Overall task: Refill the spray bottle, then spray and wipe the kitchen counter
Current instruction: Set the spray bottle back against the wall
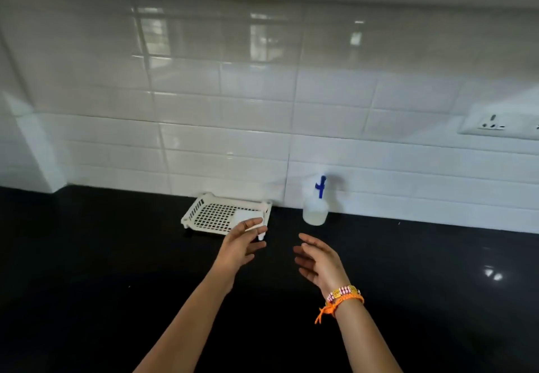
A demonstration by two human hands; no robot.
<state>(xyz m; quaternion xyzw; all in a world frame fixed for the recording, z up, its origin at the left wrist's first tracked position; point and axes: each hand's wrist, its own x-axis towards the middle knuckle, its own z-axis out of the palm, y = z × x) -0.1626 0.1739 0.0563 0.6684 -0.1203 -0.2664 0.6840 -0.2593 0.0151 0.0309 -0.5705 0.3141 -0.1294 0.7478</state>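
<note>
A clear spray bottle [315, 208] with a blue trigger stands on the black kitchen counter [102, 256] against the tiled wall; a little liquid sits in its bottom. A white slotted tray [210, 212] lies to its left, with a white folded cloth or pad [244, 216] in its right end. My left hand [242, 245] hovers over the counter just in front of the tray's right corner, fingers apart, holding nothing. My right hand [319, 260] is beside it, below and in front of the bottle, fingers spread. A beaded and orange thread band circles the right wrist.
White glossy tiles [262, 110] back the counter. A wall socket plate [498, 126] sits at the far right. A tiled pillar corner [38, 154] juts out at the left. Cabinet undersides run along the top.
</note>
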